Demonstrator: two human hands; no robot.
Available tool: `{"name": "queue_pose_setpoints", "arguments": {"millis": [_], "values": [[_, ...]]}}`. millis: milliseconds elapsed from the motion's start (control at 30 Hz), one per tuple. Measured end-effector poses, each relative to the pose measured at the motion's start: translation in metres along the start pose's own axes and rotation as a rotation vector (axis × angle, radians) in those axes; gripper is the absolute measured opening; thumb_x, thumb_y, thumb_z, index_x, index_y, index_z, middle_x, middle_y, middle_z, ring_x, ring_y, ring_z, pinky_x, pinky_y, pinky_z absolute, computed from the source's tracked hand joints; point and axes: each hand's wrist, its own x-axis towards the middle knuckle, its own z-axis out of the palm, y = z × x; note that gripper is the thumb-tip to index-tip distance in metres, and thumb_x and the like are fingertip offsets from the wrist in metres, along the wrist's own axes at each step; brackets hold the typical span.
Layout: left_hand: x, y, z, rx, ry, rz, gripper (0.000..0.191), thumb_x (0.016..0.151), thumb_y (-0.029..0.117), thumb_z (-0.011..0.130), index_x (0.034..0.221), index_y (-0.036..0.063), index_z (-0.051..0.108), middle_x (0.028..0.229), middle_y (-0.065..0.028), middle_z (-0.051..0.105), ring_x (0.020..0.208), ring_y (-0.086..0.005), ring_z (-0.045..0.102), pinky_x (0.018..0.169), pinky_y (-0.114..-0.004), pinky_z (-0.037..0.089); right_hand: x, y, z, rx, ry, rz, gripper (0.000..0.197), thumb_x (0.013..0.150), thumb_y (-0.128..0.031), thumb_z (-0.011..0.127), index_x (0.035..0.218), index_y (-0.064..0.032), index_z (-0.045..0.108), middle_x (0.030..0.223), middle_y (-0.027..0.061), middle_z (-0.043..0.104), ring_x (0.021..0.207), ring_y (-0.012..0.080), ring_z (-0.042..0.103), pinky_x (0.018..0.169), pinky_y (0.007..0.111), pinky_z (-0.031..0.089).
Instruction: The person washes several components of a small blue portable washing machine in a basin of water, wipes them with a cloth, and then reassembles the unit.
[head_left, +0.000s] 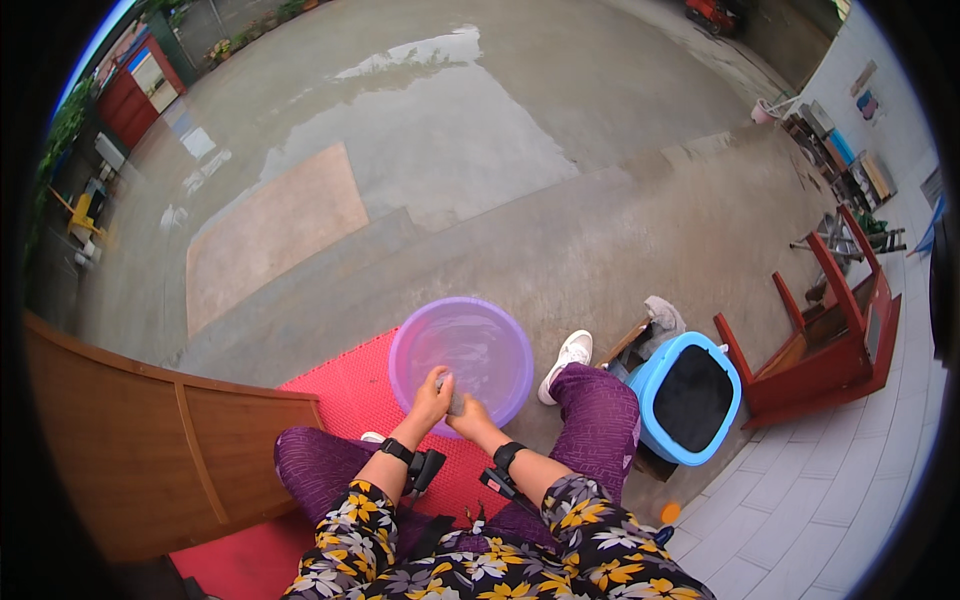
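A round purple plastic basin (517, 367) with water in it stands in front of me, partly on a red mat. Over its near side my hands are close together. Between them is a small grey thing (455, 406), perhaps a wet cloth or a scrubber; its kind is too small to tell. My left hand (431, 399) has its fingers curled around the upper left of it. On the other side my right hand (472, 418) grips its lower right end, the fingers partly hidden. Black bands with devices sit on both wrists.
The red textured mat (345, 382) lies under the basin's left part. A wooden panel (142, 442) stands at left. To the right are a light-blue bin with a black top (694, 405), a grey cloth (664, 319) and an overturned red wooden stool (832, 360). Wet concrete (600, 247) stretches ahead.
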Motion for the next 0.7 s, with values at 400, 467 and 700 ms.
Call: {"name": "queue_pose_setpoints", "arguments": {"millis": [400,467,700], "values": [[-0.049,-0.108,0.042,-0.206,0.127,-0.664,0.048,0.081,0.027,0.049,0.114,-0.0067,0.037,0.113,-0.0224,0.042,0.097,-0.0317,0.047,0.081,-0.039,0.042,-0.021,0.102,0.028,0.277,0.509,0.689,0.035,0.065,-0.011,0.063,0.095,0.0017,0.049,0.076,0.0125,0.054,0.057,0.0176,0.053,0.037,0.028,0.037],[-0.043,-0.085,0.039,-0.454,0.051,-0.897,0.048,0.082,0.026,0.049,0.113,-0.0073,0.035,0.107,-0.0201,0.046,0.092,-0.0296,0.049,0.073,-0.040,0.046,-0.017,0.114,0.023,0.467,0.332,0.704,0.037,0.067,-0.011,0.062,0.098,0.0003,0.047,0.079,0.0125,0.053,0.056,0.0176,0.052,0.037,0.028,0.038],[-0.032,-0.115,0.044,-0.920,-0.100,-0.714,0.035,0.085,0.020,0.045,0.109,-0.0043,0.040,0.098,-0.0153,0.051,0.079,-0.0250,0.053,0.067,-0.035,0.049,0.006,0.119,0.019,0.662,0.460,0.581,0.040,0.069,-0.010,0.061,0.103,0.0016,0.043,0.088,0.0119,0.054,0.065,0.0192,0.055,0.047,0.029,0.045]]}}
